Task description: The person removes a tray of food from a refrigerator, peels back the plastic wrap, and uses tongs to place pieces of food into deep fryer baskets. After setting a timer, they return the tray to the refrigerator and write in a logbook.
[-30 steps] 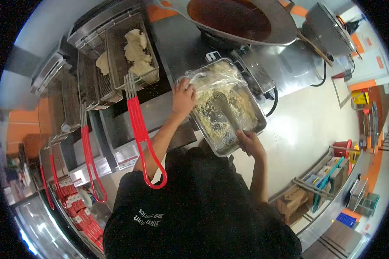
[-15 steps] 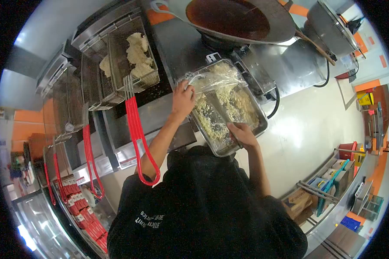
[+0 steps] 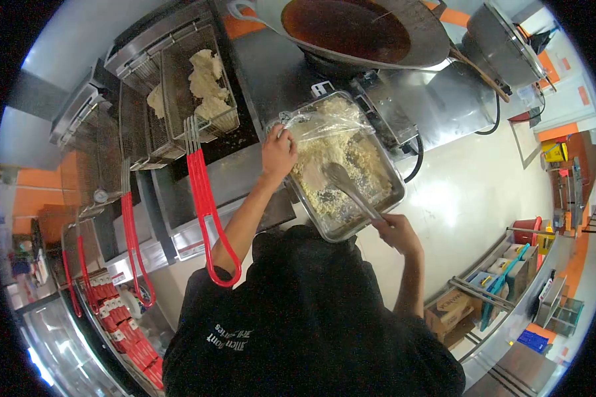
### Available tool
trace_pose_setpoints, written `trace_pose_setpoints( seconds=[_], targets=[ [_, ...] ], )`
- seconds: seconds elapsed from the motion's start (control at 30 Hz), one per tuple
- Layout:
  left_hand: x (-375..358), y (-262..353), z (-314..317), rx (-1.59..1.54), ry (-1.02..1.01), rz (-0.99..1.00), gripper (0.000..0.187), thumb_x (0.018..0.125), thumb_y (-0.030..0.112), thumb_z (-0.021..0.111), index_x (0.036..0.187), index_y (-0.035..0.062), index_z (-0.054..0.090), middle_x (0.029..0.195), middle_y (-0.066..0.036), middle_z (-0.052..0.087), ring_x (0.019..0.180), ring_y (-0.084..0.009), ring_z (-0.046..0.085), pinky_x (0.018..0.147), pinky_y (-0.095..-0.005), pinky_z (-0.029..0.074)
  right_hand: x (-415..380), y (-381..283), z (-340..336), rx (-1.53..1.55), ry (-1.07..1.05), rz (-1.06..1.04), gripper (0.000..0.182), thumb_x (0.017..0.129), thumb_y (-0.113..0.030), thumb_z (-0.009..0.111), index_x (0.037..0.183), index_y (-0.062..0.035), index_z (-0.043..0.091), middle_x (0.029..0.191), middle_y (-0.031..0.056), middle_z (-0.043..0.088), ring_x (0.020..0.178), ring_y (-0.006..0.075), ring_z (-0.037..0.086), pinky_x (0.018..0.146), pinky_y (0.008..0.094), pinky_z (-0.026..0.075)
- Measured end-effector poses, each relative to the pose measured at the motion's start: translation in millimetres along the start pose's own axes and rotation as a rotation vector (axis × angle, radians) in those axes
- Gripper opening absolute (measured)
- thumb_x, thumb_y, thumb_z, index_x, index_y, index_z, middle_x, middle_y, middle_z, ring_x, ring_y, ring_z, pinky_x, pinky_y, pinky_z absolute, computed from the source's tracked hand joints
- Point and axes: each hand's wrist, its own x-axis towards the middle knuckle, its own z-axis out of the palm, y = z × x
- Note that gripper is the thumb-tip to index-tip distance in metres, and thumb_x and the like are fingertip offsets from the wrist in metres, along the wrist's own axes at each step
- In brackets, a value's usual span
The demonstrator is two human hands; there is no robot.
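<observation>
A rectangular metal tray (image 3: 399, 193) holds pale yellow chopped bits (image 3: 362, 165), with clear plastic wrap (image 3: 331, 127) pulled across its far end. My left hand (image 3: 279, 153) is closed at the tray's left rim, its curled fingers at the bunched edge of the wrap. In my right hand (image 3: 398, 233), beyond the tray's near right side, is the handle of a metal spoon (image 3: 357, 195). The spoon slants down to the left, its bowl among the chopped bits near the middle of the tray.
Left of the tray, fryer baskets (image 3: 208, 126) with red handles (image 3: 208, 215) hold pale battered pieces (image 3: 207, 83). A wide wok (image 3: 427, 33) of dark reddish-brown liquid sits beyond the tray. Shelves with a cardboard box (image 3: 451, 308) stand at the lower right.
My right hand has moved right and toward me, drawing the spoon handle back so more of the spoon shows. Some chopped bits have shifted. My left hand stays at the tray's rim.
</observation>
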Motion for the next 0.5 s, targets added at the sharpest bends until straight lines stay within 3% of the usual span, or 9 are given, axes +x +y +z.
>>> trace_pose_setpoints(
  seconds=[0.1, 0.2, 0.3, 0.33, 0.37, 0.5],
  targets=[
    [-2.5, -3.4, 4.1, 0.050, 0.016, 0.077, 0.016, 0.070, 0.006, 0.061, 0.083, 0.0029, 0.052, 0.112, -0.017, 0.049, 0.094, -0.0359, 0.053, 0.077, -0.0443, 0.047, -35.4, -2.6, -29.4, -0.160, 0.047, 0.032, 0.029, 0.081, -0.023, 0.063, 0.100, -0.0004, 0.063, 0.058, 0.0005, 0.053, 0.052, 0.0076, 0.048, 0.048, 0.0251, 0.041],
    [-8.9, -2.0, -4.2, 0.028, -0.060, 0.106, 0.027, 0.071, 0.006, 0.061, 0.097, 0.0020, 0.052, 0.121, -0.022, 0.042, 0.096, -0.0380, 0.053, 0.081, -0.0446, 0.046, -64.0, -14.7, -61.8, -0.285, 0.104, 0.043, 0.027, 0.081, -0.020, 0.062, 0.101, -0.0013, 0.064, 0.060, -0.0003, 0.053, 0.053, 0.0068, 0.047, 0.048, 0.0238, 0.040],
    [-20.7, 23.3, -24.0, -0.046, -0.093, -0.091, 0.044, 0.074, 0.008, 0.060, 0.115, 0.0023, 0.045, 0.128, -0.023, 0.034, 0.103, -0.0411, 0.049, 0.086, -0.0435, 0.045, -78.4, -35.8, -85.7, -0.246, 0.163, 0.050, 0.029, 0.080, -0.017, 0.063, 0.104, -0.0008, 0.062, 0.060, -0.0017, 0.050, 0.054, 0.0060, 0.045, 0.048, 0.0232, 0.038],
    [-29.4, 12.0, -19.0, -0.003, -0.080, -0.012, 0.054, 0.076, 0.009, 0.059, 0.125, 0.0031, 0.036, 0.132, -0.024, 0.027, 0.112, -0.0425, 0.042, 0.092, -0.0434, 0.042, -78.1, -47.1, -89.0, -0.258, 0.163, 0.030, 0.030, 0.080, -0.017, 0.062, 0.105, -0.0003, 0.062, 0.059, -0.0022, 0.049, 0.055, 0.0057, 0.043, 0.048, 0.0230, 0.038],
    [-42.5, 7.0, -18.9, -0.119, -0.054, -0.028, 0.049, 0.078, 0.011, 0.058, 0.122, 0.0021, 0.039, 0.132, -0.024, 0.028, 0.116, -0.0436, 0.037, 0.095, -0.0440, 0.039, -76.0, -58.7, -87.3, -0.185, 0.183, 0.001, 0.030, 0.081, -0.018, 0.061, 0.103, 0.0023, 0.061, 0.059, -0.0023, 0.048, 0.055, 0.0055, 0.042, 0.047, 0.0233, 0.036],
    [-79.9, 16.1, -44.9, -0.235, -0.051, -0.114, 0.043, 0.077, 0.010, 0.059, 0.116, 0.0046, 0.044, 0.128, -0.023, 0.031, 0.115, -0.0418, 0.039, 0.095, -0.0433, 0.039, -47.2, -125.4, -64.8, -0.109, 0.064, -0.362, 0.032, 0.084, -0.026, 0.058, 0.098, 0.0033, 0.059, 0.055, -0.0051, 0.041, 0.048, 0.0024, 0.035, 0.041, 0.0200, 0.028]
  ],
)
